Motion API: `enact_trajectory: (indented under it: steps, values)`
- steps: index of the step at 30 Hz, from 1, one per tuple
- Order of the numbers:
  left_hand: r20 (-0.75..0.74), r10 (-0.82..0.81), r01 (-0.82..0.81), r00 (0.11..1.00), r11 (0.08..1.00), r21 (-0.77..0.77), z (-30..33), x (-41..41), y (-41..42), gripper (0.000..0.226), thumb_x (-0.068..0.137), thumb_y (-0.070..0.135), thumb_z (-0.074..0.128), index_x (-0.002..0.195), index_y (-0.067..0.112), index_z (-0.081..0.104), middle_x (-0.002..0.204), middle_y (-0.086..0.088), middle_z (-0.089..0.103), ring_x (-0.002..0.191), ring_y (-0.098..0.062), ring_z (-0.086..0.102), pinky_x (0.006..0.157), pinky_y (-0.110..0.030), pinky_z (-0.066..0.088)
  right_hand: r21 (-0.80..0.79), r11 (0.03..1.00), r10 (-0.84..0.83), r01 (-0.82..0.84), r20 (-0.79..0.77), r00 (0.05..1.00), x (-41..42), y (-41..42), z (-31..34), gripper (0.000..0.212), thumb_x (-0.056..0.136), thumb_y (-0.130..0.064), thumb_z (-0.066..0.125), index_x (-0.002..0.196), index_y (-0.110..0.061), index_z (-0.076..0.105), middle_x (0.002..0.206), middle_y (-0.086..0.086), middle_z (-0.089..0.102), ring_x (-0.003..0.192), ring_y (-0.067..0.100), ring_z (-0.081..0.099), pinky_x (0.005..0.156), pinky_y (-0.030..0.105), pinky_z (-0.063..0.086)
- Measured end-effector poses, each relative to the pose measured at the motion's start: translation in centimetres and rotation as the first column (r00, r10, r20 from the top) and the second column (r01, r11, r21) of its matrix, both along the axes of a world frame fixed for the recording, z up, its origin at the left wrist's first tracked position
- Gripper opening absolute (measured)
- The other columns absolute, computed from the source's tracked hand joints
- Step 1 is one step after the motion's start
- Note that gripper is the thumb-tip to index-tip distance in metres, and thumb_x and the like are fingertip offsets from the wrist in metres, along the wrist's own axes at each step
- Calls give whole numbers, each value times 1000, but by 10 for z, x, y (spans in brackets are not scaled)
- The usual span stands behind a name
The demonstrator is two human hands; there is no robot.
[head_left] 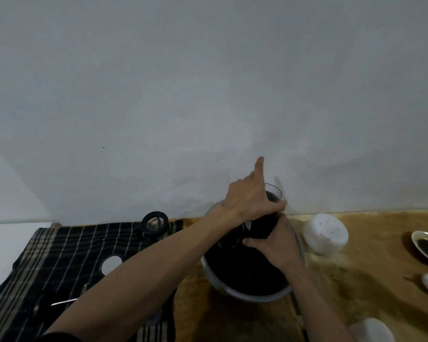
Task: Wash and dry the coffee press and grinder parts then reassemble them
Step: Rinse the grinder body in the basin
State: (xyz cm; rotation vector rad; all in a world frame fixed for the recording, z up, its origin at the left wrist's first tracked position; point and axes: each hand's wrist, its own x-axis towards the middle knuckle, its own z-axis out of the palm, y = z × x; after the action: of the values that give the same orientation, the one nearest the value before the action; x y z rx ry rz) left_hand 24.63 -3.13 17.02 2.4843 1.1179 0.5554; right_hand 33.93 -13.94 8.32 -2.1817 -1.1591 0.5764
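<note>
Cloth point(59, 255) lies left of the bowl point(245, 296); a tub point(325, 234), perhaps, right.

1 view only, from a wide-angle camera on the person's head. It faces forward and only slightly down, so the pale wall point(208, 82) fills the upper 2 thirds and the counter point(356, 267) is squeezed into the bottom third. Both forearms reach in from the lower edge, close under the lens; the left hand point(250, 198) and right hand point(277, 243) meet just right of centre, over the bowl point(232, 291). The checked cloth point(67, 248) runs off the lower left corner. Straight edges bow near the frame's sides. No second view shares the scene.
</note>
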Motion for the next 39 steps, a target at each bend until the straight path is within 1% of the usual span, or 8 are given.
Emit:
enact_trajectory:
  steps: [5,7,13,18,23,27,34,39]
  values:
    - [-60,-96,91,994,992,-87,-10,-8,2,98,78,74,68,153,20,34,135,-6,60,114,-32,63,89,-42,49,-26,1000,-15,15,3,1000,-8,-11,-4,120,46,-66,84,145,-24,30,143,-1,49,130,26,53,105,51,50]
    - [-87,-159,148,983,981,-129,-2,-15,7,80,77,75,68,138,26,52,127,0,58,115,-26,59,91,-40,46,2,999,-37,37,3,999,-10,-13,-6,123,43,-71,82,144,-22,33,142,0,52,128,27,56,103,52,51]
    - [-102,-337,306,936,922,-235,31,-49,30,77,76,61,78,135,17,54,124,-1,61,107,-22,58,90,-36,51,49,998,37,-36,-16,999,-22,1,8,112,43,-66,91,136,-28,41,133,-7,59,124,20,59,104,47,51]
    - [-115,-231,211,966,964,-164,65,-101,56,66,77,57,79,122,13,60,106,4,59,93,-17,57,69,-29,46,57,942,334,-330,-114,936,-64,36,49,102,63,-54,93,144,-36,34,134,-18,52,120,5,52,106,31,43]
    - [-148,-81,59,986,988,-144,90,-178,79,60,72,57,78,114,17,61,103,6,62,93,-16,60,73,-33,55,55,878,479,-476,-118,870,-118,87,83,44,79,-37,82,114,-25,58,111,0,66,97,19,67,75,31,58]
    - [-182,53,-84,982,983,-165,97,-246,92,65,66,60,73,115,18,61,105,5,64,94,-16,63,81,-41,59,80,834,551,-545,-152,821,-170,119,93,71,79,-38,86,136,-27,43,122,-9,58,101,9,63,72,22,49]
    - [-250,212,-267,945,941,-209,73,-348,109,84,50,71,63,116,18,59,101,1,69,87,-25,72,78,-45,61,-6,736,669,-677,-145,729,-266,167,82,69,80,-38,84,138,-24,50,123,-7,64,109,14,62,81,27,48]
    - [-285,224,-306,932,908,-285,25,-396,123,83,63,61,75,128,14,55,110,2,65,92,-22,67,81,-39,58,-119,703,691,-701,-117,713,-319,188,56,58,77,-26,87,126,-21,55,112,-8,62,104,15,58,79,25,47]
